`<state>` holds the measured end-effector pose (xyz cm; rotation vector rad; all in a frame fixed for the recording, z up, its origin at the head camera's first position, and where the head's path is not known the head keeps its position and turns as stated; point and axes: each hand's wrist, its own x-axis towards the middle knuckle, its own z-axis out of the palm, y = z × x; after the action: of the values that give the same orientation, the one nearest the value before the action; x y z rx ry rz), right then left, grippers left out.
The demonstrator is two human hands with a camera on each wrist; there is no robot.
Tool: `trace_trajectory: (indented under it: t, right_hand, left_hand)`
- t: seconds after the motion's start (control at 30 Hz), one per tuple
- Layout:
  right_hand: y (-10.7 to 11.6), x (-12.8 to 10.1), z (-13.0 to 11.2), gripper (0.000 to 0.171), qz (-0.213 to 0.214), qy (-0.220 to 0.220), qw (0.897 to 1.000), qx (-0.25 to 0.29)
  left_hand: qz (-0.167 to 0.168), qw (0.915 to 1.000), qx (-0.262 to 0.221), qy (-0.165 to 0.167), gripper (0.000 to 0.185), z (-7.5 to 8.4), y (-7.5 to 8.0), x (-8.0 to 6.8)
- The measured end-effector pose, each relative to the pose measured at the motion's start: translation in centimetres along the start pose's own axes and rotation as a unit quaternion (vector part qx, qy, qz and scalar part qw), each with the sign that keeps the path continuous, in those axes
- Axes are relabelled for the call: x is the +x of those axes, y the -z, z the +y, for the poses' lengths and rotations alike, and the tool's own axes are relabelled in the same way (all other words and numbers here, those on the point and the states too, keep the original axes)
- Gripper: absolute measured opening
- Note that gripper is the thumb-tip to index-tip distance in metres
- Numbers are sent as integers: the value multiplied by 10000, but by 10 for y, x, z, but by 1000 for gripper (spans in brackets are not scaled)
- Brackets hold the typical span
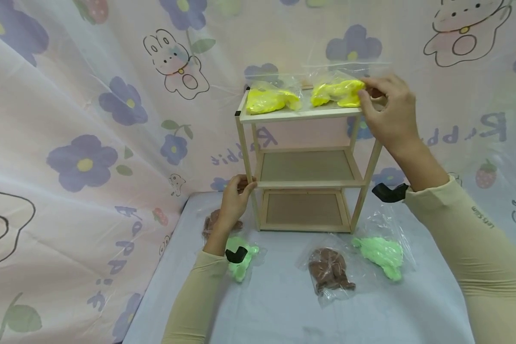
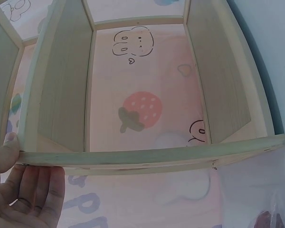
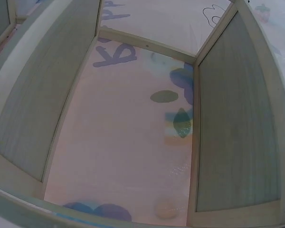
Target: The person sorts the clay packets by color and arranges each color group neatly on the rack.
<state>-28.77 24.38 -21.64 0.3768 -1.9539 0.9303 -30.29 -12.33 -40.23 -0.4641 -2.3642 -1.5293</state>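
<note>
A small wooden shelf rack (image 1: 311, 184) with three tiers stands on the cloth-covered table. My left hand (image 1: 234, 198) grips its left post beside the middle tier; in the left wrist view the thumb (image 2: 7, 149) and fingers lie on either side of the wood. Up on the top tier, my right hand (image 1: 391, 112) pinches the right end of a clear plastic bag holding a bright yellow lump (image 1: 337, 93). A second bagged yellow lump (image 1: 271, 100) lies to its left. The right wrist view shows only the rack's tiers (image 3: 237, 118), with the right hand out of frame.
On the table (image 1: 284, 315) before the rack lie a bagged brown lump (image 1: 328, 270) and a bagged green lump (image 1: 382, 255). Near the left forearm are another green lump (image 1: 241, 267) and a brown one (image 1: 212, 222). A printed curtain (image 1: 86, 191) hangs behind and left.
</note>
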Motion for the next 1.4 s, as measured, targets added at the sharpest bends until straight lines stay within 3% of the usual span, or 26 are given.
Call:
trace_trajectory:
  t: [0.23, 0.53, 0.8, 1.17, 1.4]
  right_hand:
    - [-3, -3, 2, 29, 135, 2, 9999, 76]
    - [-6, -13, 11, 28, 825, 399, 9949, 429]
    - [1, -31, -13, 30, 1394, 294, 9822, 1227]
    - [15, -55, -20, 31, 1612, 229, 9730, 1637]
    - [25, -73, -10, 30, 1574, 193, 9770, 1422]
  left_hand:
    - [4, 10000, 23, -35, 34, 1, 1, 0]
    - [-57, 10000, 54, -40, 34, 0, -1, 0]
    - [-25, 9999, 121, -52, 34, -2, -1, 0]
    - [-38, 10000, 92, 0, 35, -2, 0, 1]
    - [-6, 9999, 111, -14, 35, -3, -1, 2]
